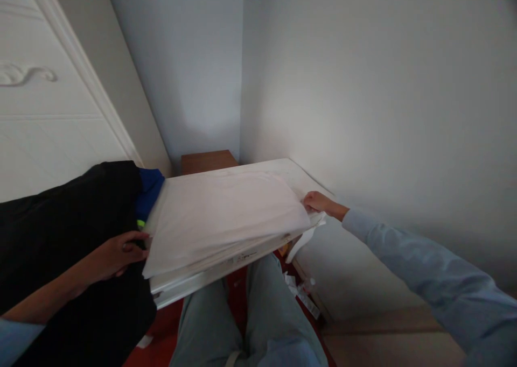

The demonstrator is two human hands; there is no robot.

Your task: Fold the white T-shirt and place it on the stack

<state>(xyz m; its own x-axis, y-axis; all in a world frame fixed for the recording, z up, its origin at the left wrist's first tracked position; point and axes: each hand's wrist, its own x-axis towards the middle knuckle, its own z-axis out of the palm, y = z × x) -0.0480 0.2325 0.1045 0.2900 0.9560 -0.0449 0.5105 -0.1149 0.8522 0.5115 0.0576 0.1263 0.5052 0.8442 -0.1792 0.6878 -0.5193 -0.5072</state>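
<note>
White cloth (226,216), a smooth flat sheet of fabric, lies spread over the white-topped bench (297,174) that stands in the corner of the room, and it covers nearly the whole top. The right hand (317,201) reaches out along the pale wall and its grip is closed on the far right edge of the white cloth, fingers pinched together on the fabric just where it meets the bench edge. The arm behind it wears a light blue sleeve (424,270). A narrow white strip (301,243) hangs down from the bench edge just below that hand.

The left hand (121,254) sits at the near left corner of the white cloth. Its fingers are curled and rest on a black garment (68,232) that lies heaped to the left of the bench; whether the grip is actually clamped on the black garment or on the cloth edge cannot be told, since the fingertips are hidden against the dark fabric. A blue piece of clothing with a thin yellow-green stripe (149,192) lies between the black garment and the left edge of the white cloth, touching both.

Below the bench front the person's knees in grey-blue trousers (250,313) show, over a red floor (169,324). A brown wooden surface (208,161) stands behind the bench in the corner. A white panelled door (48,119) fills the left side.
</note>
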